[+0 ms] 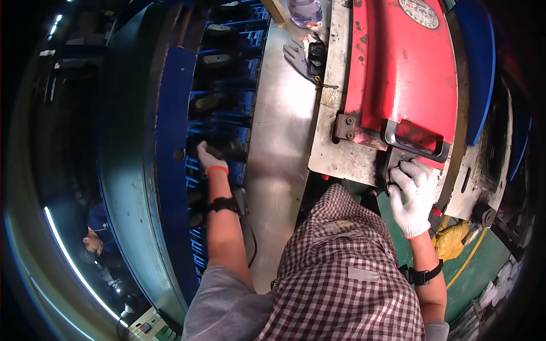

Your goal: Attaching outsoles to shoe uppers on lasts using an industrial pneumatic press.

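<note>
My left hand (211,158), in a pale glove with an orange cuff, reaches in among the shoes on the blue rack. Its fingers close around a dark shoe (232,148), which is blurred and lost in shadow; the fingertips are partly hidden. On the right, my right hand (413,193) wears a white knitted glove. Its fingers are bent over a dark flat piece (395,161), just below the black handle (418,149) of the red machine cover (418,68). What lies under the palm is hidden.
More shoes (215,58) sit in a row along the blue rack (250,108). A bare metal ledge (278,142) runs between rack and machine. A grey glove (300,58) and a clear water container (305,12) stand at its far end. Another person (96,238) is at far left.
</note>
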`<state>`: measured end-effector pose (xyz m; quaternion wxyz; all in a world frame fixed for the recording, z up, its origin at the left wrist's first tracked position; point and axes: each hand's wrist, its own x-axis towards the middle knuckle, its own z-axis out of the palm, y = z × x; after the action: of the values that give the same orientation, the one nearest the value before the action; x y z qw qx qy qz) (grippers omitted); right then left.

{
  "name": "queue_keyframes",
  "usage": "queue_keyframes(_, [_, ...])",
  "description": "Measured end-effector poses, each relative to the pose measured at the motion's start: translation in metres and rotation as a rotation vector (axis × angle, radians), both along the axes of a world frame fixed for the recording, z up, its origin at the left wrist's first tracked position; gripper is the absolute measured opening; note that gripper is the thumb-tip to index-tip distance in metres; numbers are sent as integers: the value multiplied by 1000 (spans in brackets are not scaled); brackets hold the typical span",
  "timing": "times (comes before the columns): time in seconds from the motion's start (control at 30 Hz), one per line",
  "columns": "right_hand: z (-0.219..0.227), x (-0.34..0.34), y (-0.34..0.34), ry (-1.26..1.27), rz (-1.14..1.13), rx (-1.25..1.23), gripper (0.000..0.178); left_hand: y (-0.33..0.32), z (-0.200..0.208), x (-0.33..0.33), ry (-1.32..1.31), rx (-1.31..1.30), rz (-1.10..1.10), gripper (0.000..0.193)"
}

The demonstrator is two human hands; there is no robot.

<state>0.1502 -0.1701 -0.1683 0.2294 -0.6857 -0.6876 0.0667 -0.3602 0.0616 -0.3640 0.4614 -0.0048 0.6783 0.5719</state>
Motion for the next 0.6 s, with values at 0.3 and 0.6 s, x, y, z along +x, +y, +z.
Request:
queue_keyframes(0.3, [-5,4,0,14,16,-6,38,43,-12,-41,167,-298,-162,83])
queue_keyframes(0.6, [-5,0,0,28,10,-25,37,-85,0,-79,1208,-555,-105,76])
